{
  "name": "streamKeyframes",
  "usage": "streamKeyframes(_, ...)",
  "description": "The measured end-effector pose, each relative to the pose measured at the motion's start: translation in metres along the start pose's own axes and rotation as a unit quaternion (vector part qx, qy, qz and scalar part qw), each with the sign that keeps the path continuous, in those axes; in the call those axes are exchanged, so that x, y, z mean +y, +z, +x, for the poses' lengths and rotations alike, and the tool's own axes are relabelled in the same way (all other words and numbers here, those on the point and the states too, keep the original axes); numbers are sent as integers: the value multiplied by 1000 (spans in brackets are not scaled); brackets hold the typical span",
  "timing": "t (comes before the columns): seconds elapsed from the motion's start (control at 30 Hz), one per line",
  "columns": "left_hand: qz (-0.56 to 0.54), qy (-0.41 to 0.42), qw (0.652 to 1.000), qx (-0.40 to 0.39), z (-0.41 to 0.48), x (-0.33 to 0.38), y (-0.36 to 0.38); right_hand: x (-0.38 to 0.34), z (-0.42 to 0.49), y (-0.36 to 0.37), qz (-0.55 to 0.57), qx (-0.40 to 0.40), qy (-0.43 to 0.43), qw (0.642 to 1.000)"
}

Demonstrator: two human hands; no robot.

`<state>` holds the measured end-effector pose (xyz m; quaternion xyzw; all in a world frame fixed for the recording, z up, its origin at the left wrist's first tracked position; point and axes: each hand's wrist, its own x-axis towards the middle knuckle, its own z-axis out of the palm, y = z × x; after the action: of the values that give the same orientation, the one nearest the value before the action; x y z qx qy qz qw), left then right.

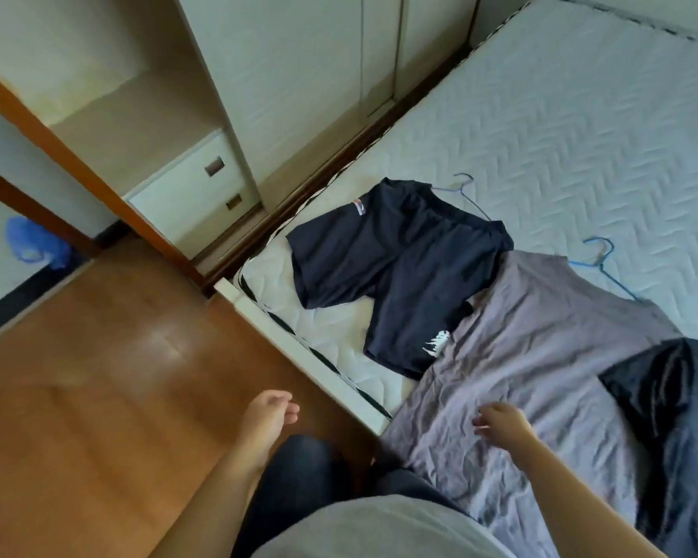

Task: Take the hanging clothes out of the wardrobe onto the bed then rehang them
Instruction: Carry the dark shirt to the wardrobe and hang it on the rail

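Three garments lie on the bed [581, 126]. A dark navy pair of shorts [391, 267] on a thin purple-blue hanger [470, 195] lies nearest the wardrobe. A grey garment [532, 356] on a blue hanger [605, 263] overlaps it. A shiny black garment [669, 416] lies at the right edge. My right hand [500, 422] hovers just over the grey garment's lower part, fingers apart, holding nothing. My left hand [269, 412] hangs over the floor beside the bed, fingers loosely together and empty.
The wardrobe [299, 74] stands at the head of the bed, one section open with two drawers [194, 195] at its bottom. A wooden door frame [77, 155] is left of it. A blue bag [33, 243] sits beyond the doorway. The floor [97, 376] is brown wood.
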<state>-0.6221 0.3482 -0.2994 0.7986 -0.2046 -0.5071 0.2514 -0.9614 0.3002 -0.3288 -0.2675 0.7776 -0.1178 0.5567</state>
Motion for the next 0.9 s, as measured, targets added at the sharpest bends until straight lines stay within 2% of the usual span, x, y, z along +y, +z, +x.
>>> streamKeyframes(0.17,88,-5,994,-57,71,44,-17,-61,23,63,67,-13,9,998)
streamKeyframes(0.33,243,57,959,-135,170,135,-52,-111,34,108,235,88,64,966)
streamKeyframes(0.43,328,117,927,-136,231,198,-68,-144,36,132,292,131,88,943)
streamKeyframes(0.6,352,159,916,-112,311,279,-50,-197,58,147,236,133,50,961)
streamKeyframes(0.77,325,140,922,-159,340,310,15,-220,101,119,186,157,21,970)
streamKeyframes(0.9,352,192,901,-166,367,335,76,-233,159,87,158,188,20,969)
